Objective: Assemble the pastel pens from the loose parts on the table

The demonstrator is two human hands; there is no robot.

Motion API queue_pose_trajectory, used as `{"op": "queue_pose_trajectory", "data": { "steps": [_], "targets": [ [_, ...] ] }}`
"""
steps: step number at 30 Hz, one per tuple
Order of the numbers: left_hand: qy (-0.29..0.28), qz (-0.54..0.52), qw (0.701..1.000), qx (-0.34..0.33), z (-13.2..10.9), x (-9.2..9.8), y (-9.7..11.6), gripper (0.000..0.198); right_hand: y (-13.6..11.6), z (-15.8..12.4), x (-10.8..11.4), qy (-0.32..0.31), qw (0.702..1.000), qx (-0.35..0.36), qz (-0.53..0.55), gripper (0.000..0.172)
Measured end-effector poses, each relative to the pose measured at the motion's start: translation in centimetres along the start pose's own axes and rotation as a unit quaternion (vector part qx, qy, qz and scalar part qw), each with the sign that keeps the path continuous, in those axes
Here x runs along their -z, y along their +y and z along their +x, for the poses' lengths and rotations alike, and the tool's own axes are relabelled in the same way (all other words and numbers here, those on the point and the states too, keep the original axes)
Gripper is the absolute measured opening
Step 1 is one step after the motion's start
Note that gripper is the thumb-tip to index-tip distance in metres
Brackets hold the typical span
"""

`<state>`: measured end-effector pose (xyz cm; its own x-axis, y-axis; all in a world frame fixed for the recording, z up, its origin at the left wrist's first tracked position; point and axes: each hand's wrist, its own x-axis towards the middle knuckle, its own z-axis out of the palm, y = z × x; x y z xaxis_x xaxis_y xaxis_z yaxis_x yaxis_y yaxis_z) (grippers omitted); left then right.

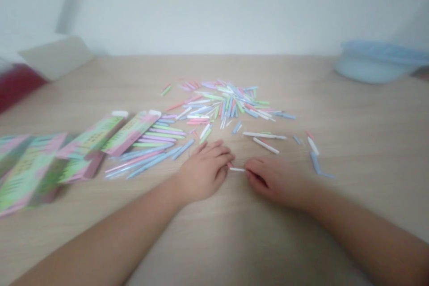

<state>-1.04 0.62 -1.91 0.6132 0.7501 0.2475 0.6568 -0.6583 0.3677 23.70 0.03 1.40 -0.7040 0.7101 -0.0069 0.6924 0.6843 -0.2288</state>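
My left hand (205,170) and my right hand (271,179) rest on the wooden table (214,232), fingertips facing each other. Between them they pinch a thin white pen part (237,169), the left hand on its reddish end, the right hand on the other end. Both hands are closed around it. Just beyond my left hand lies a row of assembled pastel pens (150,149). Farther back is a loose heap of pink, green, blue and white pen parts (228,100). A few single pieces (264,135) lie above my right hand.
Green and pink pen boxes (80,145) lie in a row at the left. A white box (56,56) and a red object (15,85) stand at the far left. A pale blue tub (378,62) sits at the back right by the white wall.
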Motion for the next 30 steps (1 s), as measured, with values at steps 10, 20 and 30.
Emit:
{"op": "queue_pose_trajectory", "data": {
  "steps": [10,20,30],
  "targets": [
    [0.057,-0.033,0.997,0.052,0.4,0.2,-0.5,0.031,1.2,0.4,0.0,0.006,0.998,-0.057,0.010,0.025],
    [0.043,-0.064,0.996,0.041,0.5,0.2,-0.7,0.024,1.7,0.1,-0.3,0.027,0.997,-0.036,0.059,0.025],
    [-0.010,-0.085,0.996,0.000,0.2,0.1,0.5,0.023,0.3,0.6,-0.6,0.013,0.998,-0.015,0.057,0.016]
  ]
}}
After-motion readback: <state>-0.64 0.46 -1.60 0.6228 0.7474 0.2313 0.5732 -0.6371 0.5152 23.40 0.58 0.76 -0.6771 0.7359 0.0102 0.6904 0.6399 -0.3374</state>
